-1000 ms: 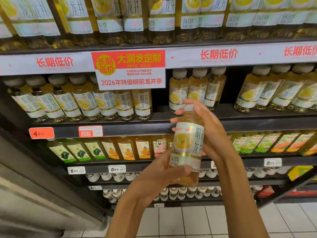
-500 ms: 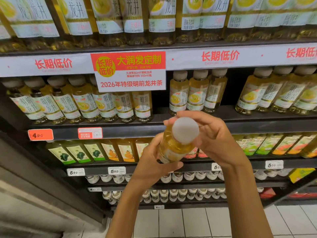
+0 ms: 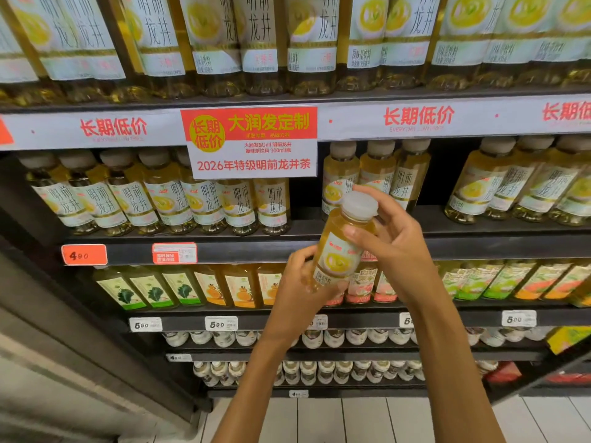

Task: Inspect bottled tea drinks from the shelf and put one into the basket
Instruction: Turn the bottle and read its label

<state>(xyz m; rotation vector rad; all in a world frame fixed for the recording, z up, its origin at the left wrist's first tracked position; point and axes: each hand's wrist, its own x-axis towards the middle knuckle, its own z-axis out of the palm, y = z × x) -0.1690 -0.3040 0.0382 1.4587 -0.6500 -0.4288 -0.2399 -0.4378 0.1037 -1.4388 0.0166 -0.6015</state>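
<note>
Tea bottle (image 3: 340, 251) held in front of the shelves, roughly centre frame, long axis tilted: white cap (image 3: 359, 204) up and to the right, leaning toward the camera, base down-left. Label with yellow cup graphic faces the camera. Left hand (image 3: 300, 289) grasps the bottom part, fingers wrapped round the base, thumb across the lower label. Right hand (image 3: 396, 247) pinches the neck and shoulder, fingers curling over behind the cap, thumb on the front. Both grips closed on the same bottle.

Open air around the bottle; it overlaps the dark edge of the middle shelf (image 3: 224, 254) in view but touches no shelf stock. Gap in the bottle row (image 3: 160, 199) just right of the promo sign (image 3: 252, 142), between that row and three more bottles (image 3: 374, 177) behind the held cap.

Top shelf is packed with larger bottles (image 3: 265, 43) of the same tea. Lower shelf carries juice bottles (image 3: 179, 287) with green and orange labels. Orange price tag (image 3: 84, 254) reads 4.90. White tiled floor (image 3: 351, 420) at bottom.
</note>
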